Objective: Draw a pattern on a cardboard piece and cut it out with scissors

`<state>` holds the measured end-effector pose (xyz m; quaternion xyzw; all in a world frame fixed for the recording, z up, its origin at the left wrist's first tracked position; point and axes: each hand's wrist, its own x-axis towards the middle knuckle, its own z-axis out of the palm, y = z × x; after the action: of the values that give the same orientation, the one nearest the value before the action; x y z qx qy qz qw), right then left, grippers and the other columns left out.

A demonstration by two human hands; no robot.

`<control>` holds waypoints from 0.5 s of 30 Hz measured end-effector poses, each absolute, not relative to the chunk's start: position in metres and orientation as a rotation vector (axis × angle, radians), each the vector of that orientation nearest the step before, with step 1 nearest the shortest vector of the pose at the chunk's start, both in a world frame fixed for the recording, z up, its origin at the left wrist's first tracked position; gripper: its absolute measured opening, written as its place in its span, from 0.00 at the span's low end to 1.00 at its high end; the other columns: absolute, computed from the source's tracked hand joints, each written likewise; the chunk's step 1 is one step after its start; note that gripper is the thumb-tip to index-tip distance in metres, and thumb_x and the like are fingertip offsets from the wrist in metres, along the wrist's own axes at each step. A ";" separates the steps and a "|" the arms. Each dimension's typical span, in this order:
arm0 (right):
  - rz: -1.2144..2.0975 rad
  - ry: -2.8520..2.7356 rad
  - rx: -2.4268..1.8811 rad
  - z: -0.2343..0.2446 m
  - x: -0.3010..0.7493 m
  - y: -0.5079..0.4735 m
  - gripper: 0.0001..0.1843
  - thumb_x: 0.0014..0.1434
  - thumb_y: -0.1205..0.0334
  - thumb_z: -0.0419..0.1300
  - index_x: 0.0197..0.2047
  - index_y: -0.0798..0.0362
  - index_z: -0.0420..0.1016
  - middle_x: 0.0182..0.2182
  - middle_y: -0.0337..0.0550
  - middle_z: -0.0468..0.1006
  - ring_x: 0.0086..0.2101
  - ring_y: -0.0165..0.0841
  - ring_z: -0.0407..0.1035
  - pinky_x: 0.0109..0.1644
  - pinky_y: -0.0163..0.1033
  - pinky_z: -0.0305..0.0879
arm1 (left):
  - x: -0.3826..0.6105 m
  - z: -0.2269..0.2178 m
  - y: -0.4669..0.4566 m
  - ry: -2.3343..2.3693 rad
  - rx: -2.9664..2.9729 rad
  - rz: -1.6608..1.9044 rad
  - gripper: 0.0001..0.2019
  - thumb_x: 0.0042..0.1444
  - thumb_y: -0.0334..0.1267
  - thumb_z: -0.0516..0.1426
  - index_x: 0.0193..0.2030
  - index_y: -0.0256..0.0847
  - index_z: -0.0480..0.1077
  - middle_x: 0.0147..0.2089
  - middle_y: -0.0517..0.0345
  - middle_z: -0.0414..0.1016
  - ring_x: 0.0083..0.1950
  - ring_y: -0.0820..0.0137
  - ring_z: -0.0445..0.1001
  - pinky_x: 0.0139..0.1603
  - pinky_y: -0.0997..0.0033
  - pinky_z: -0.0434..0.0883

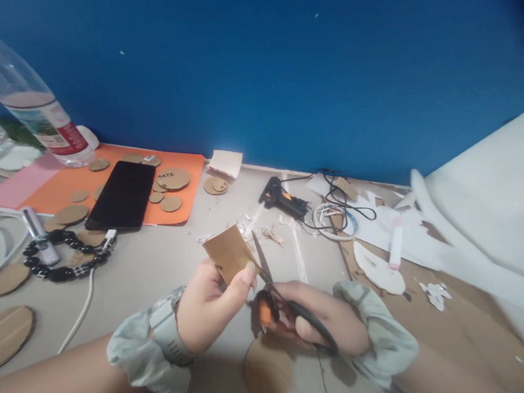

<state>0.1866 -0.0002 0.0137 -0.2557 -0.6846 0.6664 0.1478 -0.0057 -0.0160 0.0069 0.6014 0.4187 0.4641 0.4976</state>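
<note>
My left hand [214,307] pinches a small brown cardboard piece [230,252] with dark printed letters near its lower left corner. In my right hand [318,317] is a pair of scissors [264,260] with black handles and an orange inner part, the fingers closed around the grips. Its blades are apart at the right edge of the cardboard, pointing up and away. Whether they touch it I cannot tell. Below the scissors a round cardboard disc [268,370] lies on the table.
A black glue gun [285,199] with tangled cable lies ahead, by the blue wall [278,66]. To the left are a phone [122,196], several cardboard discs on orange paper [192,184], a bottle [29,107] and a black bead bracelet [69,271]. Paper scraps [386,228] and a marker [395,243] lie right.
</note>
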 end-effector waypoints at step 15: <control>2.002 -1.876 -0.735 0.011 0.186 0.000 0.31 0.55 0.33 0.50 0.33 0.57 0.64 0.22 0.36 0.60 0.20 0.24 0.52 0.21 0.31 0.54 | -0.005 0.005 -0.015 1.006 1.453 1.154 0.12 0.61 0.33 0.49 0.25 0.38 0.64 0.23 0.66 0.62 0.24 0.78 0.59 0.25 0.80 0.60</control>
<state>0.1857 0.0002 0.0105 -0.2559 -0.6530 0.6968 0.1502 -0.0054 -0.0152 0.0054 0.5990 0.4149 0.4756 0.4929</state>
